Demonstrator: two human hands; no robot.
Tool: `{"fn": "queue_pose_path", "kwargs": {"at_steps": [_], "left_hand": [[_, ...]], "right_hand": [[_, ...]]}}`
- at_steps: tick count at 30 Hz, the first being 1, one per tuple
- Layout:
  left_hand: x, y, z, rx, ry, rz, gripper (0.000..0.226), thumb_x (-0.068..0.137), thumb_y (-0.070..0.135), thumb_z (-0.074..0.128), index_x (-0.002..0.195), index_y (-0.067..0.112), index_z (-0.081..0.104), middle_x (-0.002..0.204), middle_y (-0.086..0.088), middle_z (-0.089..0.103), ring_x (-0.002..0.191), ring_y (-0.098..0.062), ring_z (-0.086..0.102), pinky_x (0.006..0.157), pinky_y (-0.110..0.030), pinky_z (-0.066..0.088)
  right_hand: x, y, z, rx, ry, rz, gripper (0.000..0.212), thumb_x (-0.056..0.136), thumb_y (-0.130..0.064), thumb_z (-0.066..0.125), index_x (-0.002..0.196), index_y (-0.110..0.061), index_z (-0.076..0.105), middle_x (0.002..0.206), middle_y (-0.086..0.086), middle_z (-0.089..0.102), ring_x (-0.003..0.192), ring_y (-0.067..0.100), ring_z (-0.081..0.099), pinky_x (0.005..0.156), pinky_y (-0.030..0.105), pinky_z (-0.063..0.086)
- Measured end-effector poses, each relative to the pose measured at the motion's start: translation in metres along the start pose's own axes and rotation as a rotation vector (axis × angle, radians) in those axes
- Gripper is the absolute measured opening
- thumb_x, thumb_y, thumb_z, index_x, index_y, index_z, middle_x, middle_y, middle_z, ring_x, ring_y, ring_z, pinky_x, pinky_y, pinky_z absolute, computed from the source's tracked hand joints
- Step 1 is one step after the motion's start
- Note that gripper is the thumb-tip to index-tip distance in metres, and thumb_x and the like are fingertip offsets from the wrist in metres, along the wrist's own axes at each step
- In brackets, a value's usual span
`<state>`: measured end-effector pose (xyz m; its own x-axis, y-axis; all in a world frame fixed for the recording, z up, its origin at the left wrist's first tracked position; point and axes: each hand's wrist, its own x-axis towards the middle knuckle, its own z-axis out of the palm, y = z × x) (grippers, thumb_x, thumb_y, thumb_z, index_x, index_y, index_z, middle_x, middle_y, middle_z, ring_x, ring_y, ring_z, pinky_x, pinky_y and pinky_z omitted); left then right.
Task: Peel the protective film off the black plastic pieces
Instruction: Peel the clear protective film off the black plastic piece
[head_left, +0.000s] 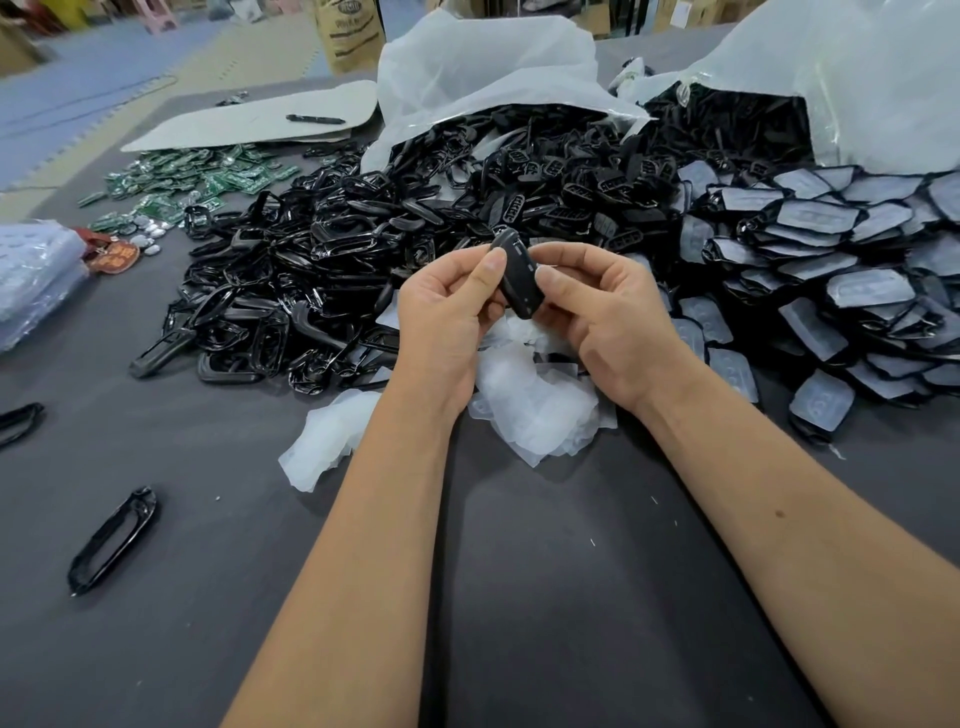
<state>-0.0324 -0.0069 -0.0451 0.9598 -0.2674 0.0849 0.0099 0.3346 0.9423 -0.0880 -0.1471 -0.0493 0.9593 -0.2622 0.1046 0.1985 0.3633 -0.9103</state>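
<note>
Both forearms bare to the elbow, no sleeves, gloves or jewellery.

My one wide head camera looks forward and down, close over my forearms, at the grey table (218, 519) ahead.

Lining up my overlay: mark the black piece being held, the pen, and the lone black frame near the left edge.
black piece (517, 275): head view, middle of its dark face.
pen (315, 119): head view, mid-barrel.
black frame (111, 540): head view, its long side rail.
</note>
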Motion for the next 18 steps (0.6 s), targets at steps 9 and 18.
{"fn": "queue_pose_path", "kwargs": {"at_steps": [9,18], "left_hand": [[-0.001,0.003,0.001,-0.055,-0.018,-0.067,0.024,0.103,0.008,0.060,0.117,-0.010,0.067,0.082,-0.008,0.063,0.063,-0.008,0.052,0.057,-0.016,0.043],[-0.004,0.006,0.001,0.083,-0.055,0.027,0.011,0.101,0.011,0.065,0.105,0.007,0.075,0.086,-0.009,0.074,0.073,-0.017,0.063,0.067,-0.025,0.056]], "right_hand": [[0.000,0.000,-0.001,0.092,0.012,0.037,0.020,0.088,0.000,0.070,0.107,-0.006,0.073,0.094,0.011,0.077,0.084,0.019,0.073,0.074,0.027,0.059],[-0.008,-0.015,-0.008,-0.245,0.066,-0.145,0.022,0.089,0.002,0.077,0.111,-0.004,0.077,0.092,0.016,0.079,0.085,0.024,0.076,0.077,0.031,0.062]]}}
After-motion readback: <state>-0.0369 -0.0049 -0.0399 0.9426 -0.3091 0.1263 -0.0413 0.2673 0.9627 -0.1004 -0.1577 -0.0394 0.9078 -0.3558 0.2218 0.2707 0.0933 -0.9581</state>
